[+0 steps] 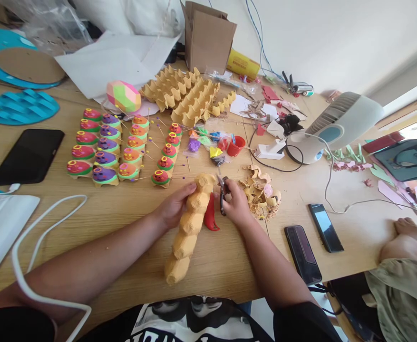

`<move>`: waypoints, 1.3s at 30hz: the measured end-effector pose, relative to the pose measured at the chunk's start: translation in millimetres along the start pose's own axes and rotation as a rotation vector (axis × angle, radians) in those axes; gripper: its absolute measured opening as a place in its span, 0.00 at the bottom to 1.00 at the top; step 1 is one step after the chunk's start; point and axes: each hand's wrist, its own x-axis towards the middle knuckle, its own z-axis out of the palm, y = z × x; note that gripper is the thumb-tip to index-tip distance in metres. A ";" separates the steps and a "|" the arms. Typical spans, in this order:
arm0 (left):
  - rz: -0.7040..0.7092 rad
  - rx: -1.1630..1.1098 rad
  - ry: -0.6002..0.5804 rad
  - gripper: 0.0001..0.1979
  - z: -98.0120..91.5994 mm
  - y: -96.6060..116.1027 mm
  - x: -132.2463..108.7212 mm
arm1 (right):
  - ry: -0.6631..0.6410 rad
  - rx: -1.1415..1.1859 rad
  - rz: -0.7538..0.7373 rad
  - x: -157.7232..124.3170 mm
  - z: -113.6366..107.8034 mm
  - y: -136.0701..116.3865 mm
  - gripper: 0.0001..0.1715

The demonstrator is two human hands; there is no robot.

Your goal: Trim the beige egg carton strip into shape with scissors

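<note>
My left hand (174, 204) is closed around the upper part of a long yellow egg-carton strip (189, 230) that lies on the wooden table (133, 247) pointing toward me. My right hand (235, 205) grips red-handled scissors (217, 209), their blades at the strip's top end. Right beside that hand lies a heap of cardboard cuttings (261, 192).
Rows of painted carton cups (117, 149) stand at the left centre, stacked egg trays (190, 97) behind them. A black tablet (28, 156), a white device with cable (1, 228), two phones (313, 240), a fan (336, 126) and another person's hand (410, 230) at the right.
</note>
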 end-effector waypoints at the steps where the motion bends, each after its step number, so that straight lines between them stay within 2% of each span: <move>1: -0.011 -0.021 0.012 0.05 -0.2 1.7 0.2 | -0.015 -0.090 -0.046 1.0 -1.2 1.3 0.13; 5: -0.089 -0.115 0.095 0.06 -0.8 10.7 1.2 | -0.067 -0.220 -0.107 3.8 -2.5 5.9 0.13; 10: -0.070 -0.320 0.178 0.06 2.6 15.7 0.9 | -0.014 -0.269 -0.138 4.4 -4.8 6.3 0.13; 13: -0.034 -0.403 0.145 0.05 4.8 14.6 -0.2 | 0.017 -0.305 -0.151 4.6 -7.5 6.5 0.13; 17: -0.028 -0.402 0.115 0.07 5.4 13.9 -0.8 | 0.052 -0.370 -0.136 4.9 -9.8 8.2 0.13; 24: -0.030 -0.486 0.115 0.05 9.9 15.7 -2.9 | 0.033 -0.367 -0.158 5.6 -9.7 8.5 0.14; 32: -0.045 -0.431 0.098 0.03 10.6 15.3 -4.3 | 0.014 -0.376 -0.170 4.7 -8.6 6.0 0.13; 39: -0.079 -0.438 0.085 0.09 6.0 14.6 -3.1 | -0.046 -0.287 -0.189 4.9 -10.6 1.1 0.10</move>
